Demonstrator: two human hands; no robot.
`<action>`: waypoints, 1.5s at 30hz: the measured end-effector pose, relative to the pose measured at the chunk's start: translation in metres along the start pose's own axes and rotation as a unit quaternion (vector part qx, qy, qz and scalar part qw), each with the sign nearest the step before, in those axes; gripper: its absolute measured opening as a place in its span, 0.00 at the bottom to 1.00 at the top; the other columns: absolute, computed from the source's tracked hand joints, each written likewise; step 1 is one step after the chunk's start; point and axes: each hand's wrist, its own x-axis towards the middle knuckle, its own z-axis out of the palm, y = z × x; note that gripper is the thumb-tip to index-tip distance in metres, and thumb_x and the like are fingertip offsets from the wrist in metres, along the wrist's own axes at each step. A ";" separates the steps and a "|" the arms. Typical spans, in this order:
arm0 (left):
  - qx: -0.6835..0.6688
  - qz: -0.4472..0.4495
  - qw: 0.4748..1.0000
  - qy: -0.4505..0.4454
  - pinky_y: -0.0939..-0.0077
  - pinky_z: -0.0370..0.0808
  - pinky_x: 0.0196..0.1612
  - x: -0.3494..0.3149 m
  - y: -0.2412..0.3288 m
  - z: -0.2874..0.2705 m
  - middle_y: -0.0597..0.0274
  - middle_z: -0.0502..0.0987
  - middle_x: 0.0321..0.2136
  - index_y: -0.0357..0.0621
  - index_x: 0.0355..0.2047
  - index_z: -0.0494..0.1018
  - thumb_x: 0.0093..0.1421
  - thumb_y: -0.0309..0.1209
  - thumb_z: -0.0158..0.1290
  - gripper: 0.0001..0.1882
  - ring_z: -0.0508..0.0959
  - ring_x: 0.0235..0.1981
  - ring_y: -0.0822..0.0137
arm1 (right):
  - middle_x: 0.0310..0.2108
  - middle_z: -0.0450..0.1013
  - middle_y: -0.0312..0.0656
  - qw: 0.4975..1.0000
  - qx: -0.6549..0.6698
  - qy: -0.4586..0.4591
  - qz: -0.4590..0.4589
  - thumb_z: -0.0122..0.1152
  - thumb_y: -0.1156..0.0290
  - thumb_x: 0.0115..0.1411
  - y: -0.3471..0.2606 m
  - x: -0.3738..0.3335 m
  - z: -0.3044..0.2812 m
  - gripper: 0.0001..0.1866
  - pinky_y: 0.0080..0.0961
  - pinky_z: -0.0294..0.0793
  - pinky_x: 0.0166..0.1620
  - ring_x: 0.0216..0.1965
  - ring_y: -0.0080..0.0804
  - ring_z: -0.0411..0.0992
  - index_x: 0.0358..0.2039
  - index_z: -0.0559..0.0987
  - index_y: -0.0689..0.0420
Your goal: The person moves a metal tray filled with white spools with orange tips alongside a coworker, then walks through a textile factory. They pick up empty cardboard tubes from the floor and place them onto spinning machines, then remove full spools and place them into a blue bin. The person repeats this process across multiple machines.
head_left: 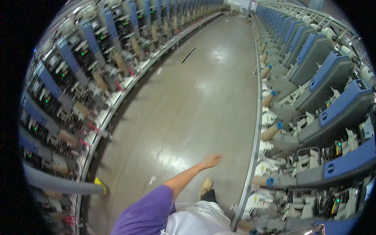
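My left hand (211, 160) reaches out over the aisle floor, below a purple sleeve (147, 209). Motion smears its fingers, so whether they are curled or apart does not show; no object is seen in it. The hand touches nothing that I can make out. Just below it, a beige shoe (206, 185) stands on the grey floor (184, 105). White cloth (197, 221) covers the front of my body. My right hand is out of view.
Long rows of yarn-winding machines line both sides, with blue-and-grey units (331, 111) and tan cones (270, 132) at right. A grey hose (64, 183) with a yellow nozzle (100, 185) juts in from the left. A dark slot (188, 55) marks the floor ahead.
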 end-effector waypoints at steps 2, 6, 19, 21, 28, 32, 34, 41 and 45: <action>0.235 -0.141 0.956 0.105 0.57 0.73 0.38 -0.032 -0.099 -0.052 0.48 0.77 0.35 0.39 0.37 0.73 0.57 0.35 0.47 0.13 0.77 0.37 0.50 | 0.41 0.71 0.49 0.996 0.071 -0.053 -0.011 0.54 0.76 0.54 -0.056 0.014 0.071 0.17 0.31 0.69 0.44 0.40 0.36 0.70 0.46 0.70 0.62; -0.152 -0.421 0.823 0.350 0.65 0.70 0.23 -0.200 -0.171 -0.133 0.56 0.73 0.21 0.38 0.29 0.71 0.54 0.30 0.48 0.08 0.72 0.22 0.63 | 0.44 0.72 0.46 0.928 0.185 -0.213 -0.242 0.55 0.79 0.52 -0.204 0.006 0.237 0.20 0.26 0.70 0.45 0.42 0.32 0.71 0.48 0.71 0.62; -0.267 -0.510 0.774 0.264 0.75 0.68 0.21 0.045 -0.213 -0.272 0.67 0.68 0.18 0.43 0.30 0.69 0.60 0.33 0.47 0.07 0.68 0.19 0.72 | 0.49 0.69 0.47 0.375 -0.084 -0.819 -0.427 0.55 0.61 0.56 -0.452 -0.191 0.575 0.25 0.39 0.65 0.52 0.50 0.47 0.66 0.52 0.67 0.57; -0.336 -0.423 0.794 0.278 0.75 0.67 0.20 0.160 -0.192 -0.320 0.68 0.67 0.18 0.42 0.30 0.69 0.60 0.33 0.46 0.07 0.67 0.18 0.73 | 0.50 0.68 0.48 0.419 0.044 -0.828 -0.369 0.54 0.60 0.57 -0.448 -0.162 0.610 0.24 0.39 0.66 0.51 0.50 0.48 0.67 0.53 0.67 0.57; -0.172 -0.047 0.964 0.198 0.80 0.68 0.28 0.615 -0.118 -0.508 0.67 0.71 0.23 0.40 0.33 0.71 0.62 0.35 0.47 0.10 0.69 0.25 0.77 | 0.44 0.71 0.51 0.557 -0.138 -0.697 -0.430 0.54 0.61 0.56 -0.464 -0.107 0.797 0.23 0.43 0.69 0.46 0.44 0.52 0.69 0.51 0.69 0.57; -0.246 -0.135 0.922 0.266 0.77 0.69 0.26 0.684 -0.160 -0.563 0.66 0.73 0.24 0.43 0.34 0.70 0.61 0.41 0.49 0.13 0.71 0.27 0.73 | 0.39 0.73 0.52 0.535 -0.198 -0.694 -0.440 0.55 0.62 0.55 -0.578 -0.122 0.925 0.22 0.43 0.70 0.44 0.44 0.51 0.70 0.49 0.70 0.57; -0.270 -0.260 0.878 0.298 0.81 0.66 0.20 0.653 -0.198 -0.575 0.68 0.69 0.19 0.44 0.28 0.69 0.61 0.35 0.46 0.09 0.68 0.19 0.75 | 0.42 0.72 0.52 0.471 -0.102 -0.764 -0.430 0.54 0.61 0.57 -0.660 -0.122 0.980 0.23 0.42 0.69 0.46 0.45 0.51 0.69 0.51 0.69 0.56; 0.093 -0.610 0.786 0.041 0.64 0.72 0.39 0.542 -0.302 -0.651 0.60 0.76 0.38 0.43 0.38 0.76 0.57 0.39 0.50 0.15 0.76 0.38 0.60 | 0.45 0.72 0.48 0.463 0.221 -0.782 -0.354 0.56 0.64 0.55 -0.881 -0.128 1.163 0.21 0.38 0.70 0.48 0.46 0.45 0.71 0.51 0.71 0.52; -0.065 -0.656 0.723 0.208 0.67 0.71 0.33 0.644 -0.335 -0.718 0.62 0.76 0.32 0.44 0.38 0.77 0.56 0.37 0.51 0.13 0.77 0.33 0.64 | 0.49 0.69 0.48 0.441 -0.106 -0.726 -0.517 0.54 0.64 0.57 -0.914 -0.118 1.292 0.23 0.37 0.65 0.53 0.52 0.46 0.66 0.52 0.68 0.58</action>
